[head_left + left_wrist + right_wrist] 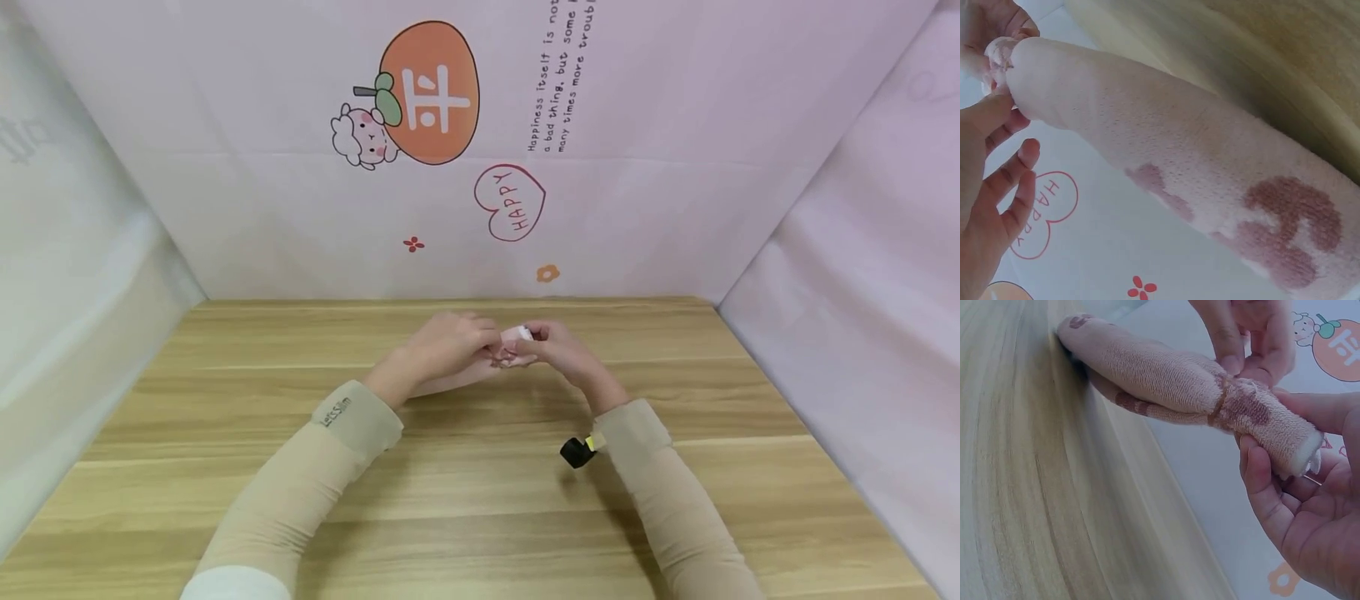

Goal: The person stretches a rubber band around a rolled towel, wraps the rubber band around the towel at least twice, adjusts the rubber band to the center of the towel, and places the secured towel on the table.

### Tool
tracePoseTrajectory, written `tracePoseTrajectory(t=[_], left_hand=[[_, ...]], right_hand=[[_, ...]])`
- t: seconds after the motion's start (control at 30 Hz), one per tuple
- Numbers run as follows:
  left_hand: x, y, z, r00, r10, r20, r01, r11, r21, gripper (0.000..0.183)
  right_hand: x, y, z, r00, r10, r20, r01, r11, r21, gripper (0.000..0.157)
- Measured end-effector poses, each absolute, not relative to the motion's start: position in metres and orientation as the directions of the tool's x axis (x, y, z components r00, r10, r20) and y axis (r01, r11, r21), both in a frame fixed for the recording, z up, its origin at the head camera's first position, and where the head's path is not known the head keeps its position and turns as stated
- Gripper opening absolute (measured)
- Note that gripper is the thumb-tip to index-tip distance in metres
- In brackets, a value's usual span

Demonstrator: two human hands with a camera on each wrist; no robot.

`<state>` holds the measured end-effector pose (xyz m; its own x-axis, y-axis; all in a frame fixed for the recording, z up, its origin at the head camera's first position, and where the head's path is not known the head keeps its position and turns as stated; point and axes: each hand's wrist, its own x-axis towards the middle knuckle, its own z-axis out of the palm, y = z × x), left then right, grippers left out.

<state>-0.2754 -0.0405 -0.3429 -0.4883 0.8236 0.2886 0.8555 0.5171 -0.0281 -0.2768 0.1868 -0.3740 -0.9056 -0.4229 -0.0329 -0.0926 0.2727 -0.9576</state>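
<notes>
A pink towel (1147, 369) with darker red-brown patches is gathered into a long roll, and a thin brown band (1217, 403) circles it near one end. My right hand (1316, 494) grips the short rolled end (1272, 425) past the band, thumb on one side and fingers on the other. Beside the band, my left hand (1254, 337) pinches the towel between thumb and fingertips. In the left wrist view, the left hand's (991, 181) other fingers stand off the cloth, while the wide part of the towel (1147, 112) stretches away to the lower right.
Both hands work over the far part of a wood-grain table (465, 500). Behind it rises a white printed cloth (300, 233), with more white cloth at the sides. A small black object (577, 452) with a yellow tab shows beside the right sleeve (637, 429).
</notes>
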Motion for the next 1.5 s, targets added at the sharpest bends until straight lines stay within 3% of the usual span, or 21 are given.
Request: tracePoseTrajectory(t=[0.2,0.27,0.53,0.93,1.17,1.5], left_hand=[[-0.269,-0.038,-0.343,-0.631,0.774,0.053,0.775,0.628,0.070,0.010],[-0.268,-0.038,-0.344,-0.652,0.758,0.015,0.756,0.649,0.086,0.011],[-0.267,-0.042,-0.346,-0.622,0.781,0.057,0.782,0.623,-0.007,0.012],[-0.268,-0.048,-0.352,-0.612,0.788,0.067,0.790,0.613,0.001,0.009],[-0.266,-0.055,-0.358,-0.600,0.795,0.083,0.800,0.597,0.067,0.013],[-0.266,-0.055,-0.361,-0.652,0.754,0.076,0.752,0.631,0.191,0.010]], right_hand=[[-0.277,0.191,-0.380,-0.886,-0.460,-0.058,-0.040,0.201,-0.979,0.010],[-0.278,0.194,-0.382,-0.880,-0.472,-0.055,-0.034,0.178,-0.983,0.008],[-0.284,0.197,-0.378,-0.887,-0.459,-0.052,-0.036,0.182,-0.983,0.016],[-0.285,0.200,-0.379,-0.896,-0.431,-0.109,0.036,0.175,-0.984,0.019],[-0.285,0.204,-0.383,-0.906,-0.405,-0.126,0.059,0.174,-0.983,0.019],[-0.282,0.202,-0.379,-0.906,-0.403,-0.131,0.054,0.196,-0.979,0.032]])
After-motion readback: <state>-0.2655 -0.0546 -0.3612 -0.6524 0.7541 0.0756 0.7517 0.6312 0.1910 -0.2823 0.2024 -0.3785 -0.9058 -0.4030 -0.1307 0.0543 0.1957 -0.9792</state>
